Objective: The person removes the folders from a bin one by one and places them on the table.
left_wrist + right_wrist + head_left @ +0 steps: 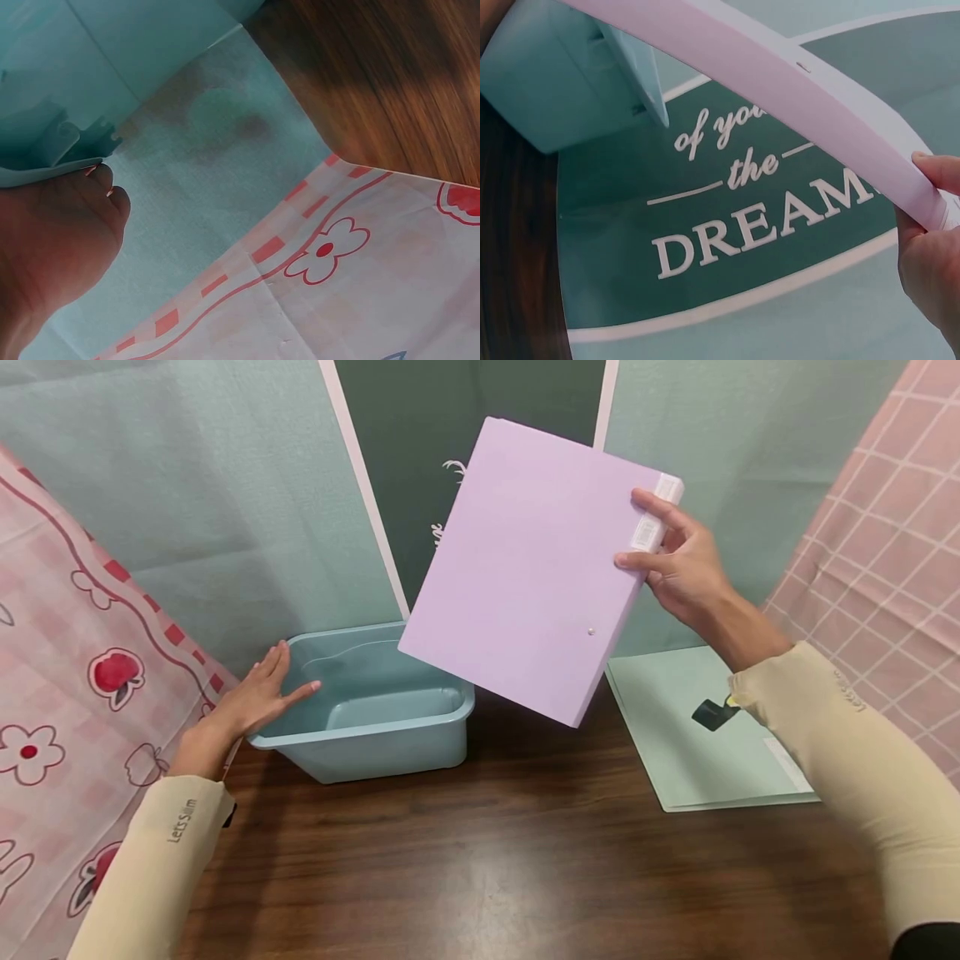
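My right hand [686,560] grips a light purple file folder [525,560] by its upper right edge, beside a white label with a barcode. The folder hangs tilted in the air, its lower left corner in front of a blue plastic bin [442,724]. In the right wrist view, the thumb and fingers clasp the end of the folder [795,97]. My left hand [258,693] rests at the bin's left rim, fingers extended and thumb pointing over the opening. The left wrist view shows that hand [64,232] against the bin's rim [45,174].
A pale green folder [697,752] lies flat on the dark wooden table [480,860] at the right, under my right forearm. Behind stands a green cloth backdrop [262,485] with white lettering. Pink patterned cloth [75,693] borders the left, and pink checked cloth [885,560] the right.
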A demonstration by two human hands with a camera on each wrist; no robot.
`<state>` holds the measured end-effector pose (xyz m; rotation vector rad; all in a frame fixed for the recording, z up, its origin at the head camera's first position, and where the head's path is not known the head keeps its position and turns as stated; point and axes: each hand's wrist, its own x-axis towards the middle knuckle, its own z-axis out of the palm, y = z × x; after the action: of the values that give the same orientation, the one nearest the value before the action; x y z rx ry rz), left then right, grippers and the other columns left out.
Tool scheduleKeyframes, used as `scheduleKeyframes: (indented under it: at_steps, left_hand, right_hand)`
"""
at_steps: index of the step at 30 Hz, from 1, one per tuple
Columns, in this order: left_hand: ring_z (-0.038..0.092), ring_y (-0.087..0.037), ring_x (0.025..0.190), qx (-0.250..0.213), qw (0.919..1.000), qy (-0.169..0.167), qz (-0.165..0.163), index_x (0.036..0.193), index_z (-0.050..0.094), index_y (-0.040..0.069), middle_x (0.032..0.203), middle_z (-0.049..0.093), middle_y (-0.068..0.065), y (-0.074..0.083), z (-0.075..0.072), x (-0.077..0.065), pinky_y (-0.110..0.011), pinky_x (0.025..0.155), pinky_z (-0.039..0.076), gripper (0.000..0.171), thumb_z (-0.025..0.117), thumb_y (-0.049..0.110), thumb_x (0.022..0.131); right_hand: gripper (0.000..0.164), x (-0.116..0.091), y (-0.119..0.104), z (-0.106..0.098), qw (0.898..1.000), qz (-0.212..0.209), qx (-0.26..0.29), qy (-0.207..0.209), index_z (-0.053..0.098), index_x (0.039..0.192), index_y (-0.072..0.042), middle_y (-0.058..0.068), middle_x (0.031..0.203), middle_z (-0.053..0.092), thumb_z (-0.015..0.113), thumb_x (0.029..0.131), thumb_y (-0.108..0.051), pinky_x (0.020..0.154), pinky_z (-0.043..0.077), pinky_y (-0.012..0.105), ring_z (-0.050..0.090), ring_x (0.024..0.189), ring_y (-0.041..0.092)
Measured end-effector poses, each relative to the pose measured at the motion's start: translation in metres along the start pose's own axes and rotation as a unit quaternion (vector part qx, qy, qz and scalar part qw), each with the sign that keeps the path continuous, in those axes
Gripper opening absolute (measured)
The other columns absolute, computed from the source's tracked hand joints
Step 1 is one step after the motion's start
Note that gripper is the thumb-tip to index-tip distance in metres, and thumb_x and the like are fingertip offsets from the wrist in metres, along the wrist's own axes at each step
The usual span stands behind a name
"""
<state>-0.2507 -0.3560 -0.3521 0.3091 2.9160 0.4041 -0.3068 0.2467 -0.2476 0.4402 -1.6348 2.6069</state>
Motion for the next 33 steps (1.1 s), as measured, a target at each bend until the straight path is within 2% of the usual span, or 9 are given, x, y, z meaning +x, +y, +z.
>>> scheduleKeyframes:
  at_steps: [9,17,25,33]
  left_hand:
    - [-0.009,-0.051,0.16,0.0,1.0,-0.002,-0.004,0.164,-0.016,0.0,0.173,-0.019,-0.023,0.0,0.001,0.001,-0.071,0.125,0.004,0.103,0.041,0.064,0.108]
    - [-0.013,-0.046,0.161,-0.008,1.0,-0.002,-0.002,0.165,-0.018,0.003,0.174,-0.022,-0.019,0.003,0.003,0.002,-0.07,0.126,0.003,0.103,0.043,0.064,0.108]
    - [-0.014,-0.048,0.16,-0.013,0.9999,-0.003,-0.006,0.164,-0.019,0.003,0.173,-0.024,-0.019,0.005,0.003,0.0,-0.072,0.125,0.003,0.104,0.043,0.064,0.107]
    - [-0.014,-0.046,0.16,-0.013,0.9999,-0.005,-0.006,0.164,-0.02,0.003,0.173,-0.023,-0.02,0.007,0.003,-0.001,-0.07,0.125,0.002,0.104,0.043,0.064,0.107]
  right_hand:
    - [0.083,-0.003,-0.013,-0.021,1.0,0.028,-0.005,0.01,0.061,0.151,-0.016,0.006,0.162,0.04,0.071,0.082,0.029,0.086,0.064,0.034,0.041,0.142,0.026]
    - [0.085,-0.007,-0.023,-0.039,0.999,0.033,0.004,0.007,0.061,0.151,-0.011,0.008,0.159,0.042,0.066,0.08,0.036,0.085,0.064,0.035,0.044,0.139,0.025]
    - [0.084,-0.012,-0.029,-0.057,0.999,0.047,-0.004,-0.026,0.059,0.151,-0.008,0.01,0.146,0.058,0.06,0.081,0.038,0.083,0.065,0.038,0.064,0.123,0.026]
    - [0.084,-0.015,-0.035,-0.072,0.997,0.055,-0.017,-0.059,0.057,0.153,-0.007,0.011,0.14,0.062,0.056,0.083,0.039,0.083,0.065,0.039,0.07,0.115,0.025]
